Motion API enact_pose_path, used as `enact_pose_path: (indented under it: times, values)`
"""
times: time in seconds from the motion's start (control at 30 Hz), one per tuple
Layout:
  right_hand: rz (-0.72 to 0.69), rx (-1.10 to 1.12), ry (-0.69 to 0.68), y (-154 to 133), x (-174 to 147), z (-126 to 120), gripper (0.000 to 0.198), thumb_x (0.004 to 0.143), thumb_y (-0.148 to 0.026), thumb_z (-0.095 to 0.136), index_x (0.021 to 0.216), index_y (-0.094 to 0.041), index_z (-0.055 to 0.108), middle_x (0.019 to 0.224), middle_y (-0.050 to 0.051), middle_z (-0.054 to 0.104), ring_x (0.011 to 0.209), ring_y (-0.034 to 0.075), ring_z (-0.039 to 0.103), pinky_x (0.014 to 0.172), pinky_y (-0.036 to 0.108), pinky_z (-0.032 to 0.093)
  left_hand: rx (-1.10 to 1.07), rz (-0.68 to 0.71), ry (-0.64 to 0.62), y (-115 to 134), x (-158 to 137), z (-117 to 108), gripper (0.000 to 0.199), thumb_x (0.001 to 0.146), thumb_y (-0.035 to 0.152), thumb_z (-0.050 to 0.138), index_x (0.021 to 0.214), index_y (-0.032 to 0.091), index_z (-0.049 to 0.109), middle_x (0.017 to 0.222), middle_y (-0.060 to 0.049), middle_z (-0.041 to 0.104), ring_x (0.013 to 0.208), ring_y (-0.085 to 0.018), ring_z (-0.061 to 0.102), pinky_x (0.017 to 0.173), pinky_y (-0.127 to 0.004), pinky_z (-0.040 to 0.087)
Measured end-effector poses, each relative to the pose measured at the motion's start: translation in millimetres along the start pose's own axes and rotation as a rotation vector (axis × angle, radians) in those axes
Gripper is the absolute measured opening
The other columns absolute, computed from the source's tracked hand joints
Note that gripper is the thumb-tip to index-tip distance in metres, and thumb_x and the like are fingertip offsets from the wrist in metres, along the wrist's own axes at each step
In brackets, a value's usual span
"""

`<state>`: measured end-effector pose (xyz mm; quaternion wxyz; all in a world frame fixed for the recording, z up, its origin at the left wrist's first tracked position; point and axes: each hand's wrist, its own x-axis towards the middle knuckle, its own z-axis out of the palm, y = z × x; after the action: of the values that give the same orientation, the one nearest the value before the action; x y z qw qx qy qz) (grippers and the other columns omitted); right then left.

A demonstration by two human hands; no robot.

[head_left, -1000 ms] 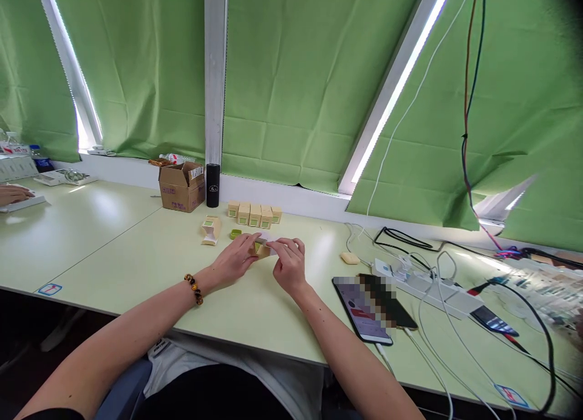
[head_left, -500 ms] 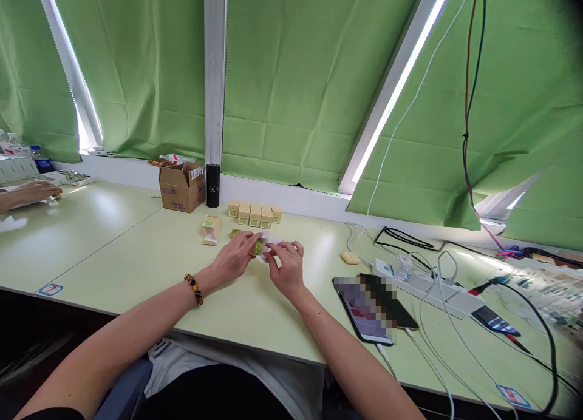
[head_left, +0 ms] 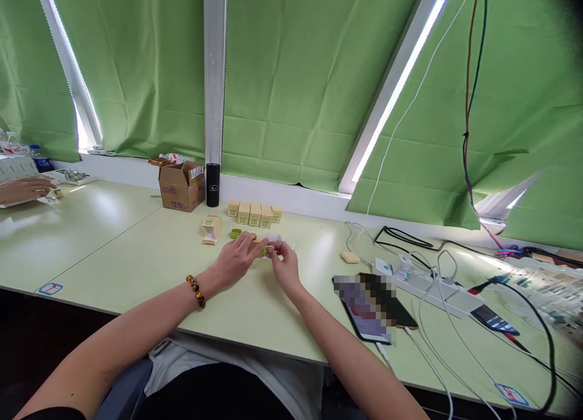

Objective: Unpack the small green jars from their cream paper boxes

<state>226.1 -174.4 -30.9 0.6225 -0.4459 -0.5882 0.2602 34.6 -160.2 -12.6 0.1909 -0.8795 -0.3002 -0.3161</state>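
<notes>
My left hand (head_left: 235, 257) is wrapped round a small tan carton (head_left: 257, 249), whose open end and white flap face right. At that end, the fingers of my right hand (head_left: 285, 266) are pinched together on a small green item (head_left: 268, 250), partly hidden by the fingertips. Just beyond my left fingers a green piece (head_left: 235, 233) lies on the table. Left of it stands an opened small carton (head_left: 210, 230), and behind is a cluster of several closed small cartons (head_left: 255, 216).
A cardboard box (head_left: 181, 189) and a black tumbler (head_left: 212, 186) stand at the back. To the right lie two phones (head_left: 364, 317), a power strip (head_left: 430, 289), a pale yellow block (head_left: 350, 258) and tangled cables. Another person's hand (head_left: 22, 190) is at far left.
My right fingers have closed in on the green item at the carton's opening, and the carton has turned slightly. The green piece behind my left hand shows more. The other person's hand has shifted.
</notes>
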Motion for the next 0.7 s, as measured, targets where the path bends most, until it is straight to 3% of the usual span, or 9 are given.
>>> enact_pose_path:
  times: [0.13,0.3,0.53,0.7]
  values:
    - [0.136,0.221,0.037,4,7,-5,0.042,0.083,-0.064,0.071,0.088,-0.025,0.057,0.084,0.004,0.073,0.082,0.023,0.071,0.085,0.047,0.062,-0.004,-0.086,0.02,-9,1,-1,0.059,0.101,0.014,0.042,0.158,0.027,0.039,0.13,-0.018,0.056,0.124,-0.034,0.053,0.088,-0.045,0.058]
    - [0.206,0.299,0.068,5,13,-13,0.044,0.081,-0.064,0.073,0.088,-0.025,0.054,0.085,0.002,0.07,0.079,0.021,0.072,0.082,0.046,0.065,-0.107,-0.225,0.108,-21,3,-5,0.062,0.098,0.017,0.051,0.158,0.029,0.04,0.132,-0.017,0.055,0.129,-0.036,0.049,0.095,-0.05,0.056]
    - [0.005,-0.129,-0.103,7,12,-22,0.02,0.093,-0.045,0.055,0.091,-0.026,0.055,0.083,0.001,0.068,0.075,0.02,0.062,0.072,0.037,0.053,-0.403,-0.387,0.293,-35,4,-3,0.063,0.098,0.019,0.055,0.158,0.029,0.037,0.141,-0.013,0.056,0.135,-0.031,0.049,0.115,-0.055,0.044]
    - [-0.066,-0.358,-0.237,8,5,-20,0.016,0.097,-0.039,0.047,0.092,-0.026,0.056,0.083,0.0,0.068,0.07,0.02,0.06,0.065,0.032,0.044,-0.713,-0.482,0.328,-31,7,0,0.06,0.097,0.024,0.058,0.154,0.028,0.039,0.149,-0.014,0.053,0.137,-0.028,0.05,0.102,-0.045,0.054]
